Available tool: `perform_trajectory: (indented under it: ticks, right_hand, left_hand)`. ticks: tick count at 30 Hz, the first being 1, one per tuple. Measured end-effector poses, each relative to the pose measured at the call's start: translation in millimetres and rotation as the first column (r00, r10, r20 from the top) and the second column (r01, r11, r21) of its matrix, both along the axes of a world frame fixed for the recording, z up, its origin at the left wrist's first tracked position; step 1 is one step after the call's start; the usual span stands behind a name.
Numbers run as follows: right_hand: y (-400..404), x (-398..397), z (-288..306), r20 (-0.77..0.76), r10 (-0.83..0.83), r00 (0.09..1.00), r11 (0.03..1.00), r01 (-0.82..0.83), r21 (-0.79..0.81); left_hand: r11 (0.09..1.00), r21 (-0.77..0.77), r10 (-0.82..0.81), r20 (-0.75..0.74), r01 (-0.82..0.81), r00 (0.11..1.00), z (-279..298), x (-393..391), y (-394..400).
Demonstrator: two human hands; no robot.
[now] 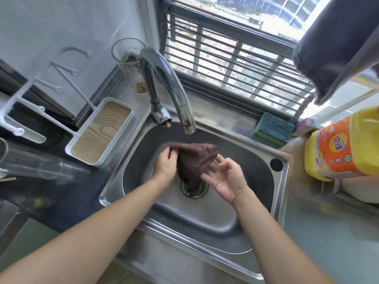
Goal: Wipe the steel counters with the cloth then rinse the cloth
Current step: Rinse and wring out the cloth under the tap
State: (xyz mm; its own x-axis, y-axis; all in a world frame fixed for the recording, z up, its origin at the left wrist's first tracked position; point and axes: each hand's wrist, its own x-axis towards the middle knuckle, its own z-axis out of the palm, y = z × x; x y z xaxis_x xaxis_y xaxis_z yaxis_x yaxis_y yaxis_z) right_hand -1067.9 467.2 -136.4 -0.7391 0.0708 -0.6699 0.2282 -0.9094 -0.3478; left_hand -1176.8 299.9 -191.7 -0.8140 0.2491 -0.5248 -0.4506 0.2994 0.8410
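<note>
Rinse stage: cloth (193, 160) held under the faucet (180, 103), centre of frame.

Left hand (165, 168) pinches its upper corner; right hand (227, 179) open, fingertips touching the cloth. Its tail hangs over the drain (194, 187), so loosened grip risks blocking it.

Just one view here, a wide-angle cam on the person's head, tilted forward and steeply down into the steel sink (284, 181). It sits close, roughly arm's length, so both forearms run in from the bottom edge. The faucet (164, 85) arches up toward the lens, and the barred window (235, 56) fills the top. Edges bend a lot from the fisheye.
</note>
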Motion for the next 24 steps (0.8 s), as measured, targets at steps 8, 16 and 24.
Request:
perform_trajectory:
  ticks: [8, 16, 24]
  right_hand:
    - [0.2, 12.2, -5.4, -0.064, 0.247, 0.967, 0.960, -0.236, 0.149]
    - [19.1, 20.3, -10.4, 0.329, 0.267, 0.906, 0.720, -0.415, 0.557]
    - [27.5, 29.6, -0.4, 0.388, -0.006, 0.922, 0.546, -0.322, 0.773]
  left_hand:
    - [0.987, 0.112, 0.114, 0.056, -0.120, 0.992, 43.9, -5.6, -0.7]
    - [0.996, 0.072, 0.060, -0.032, -0.058, 0.998, 40.6, -10.2, -23.8]
    - [0.998, 0.056, 0.006, 0.038, -0.008, 0.999, 55.5, -14.2, -32.7]
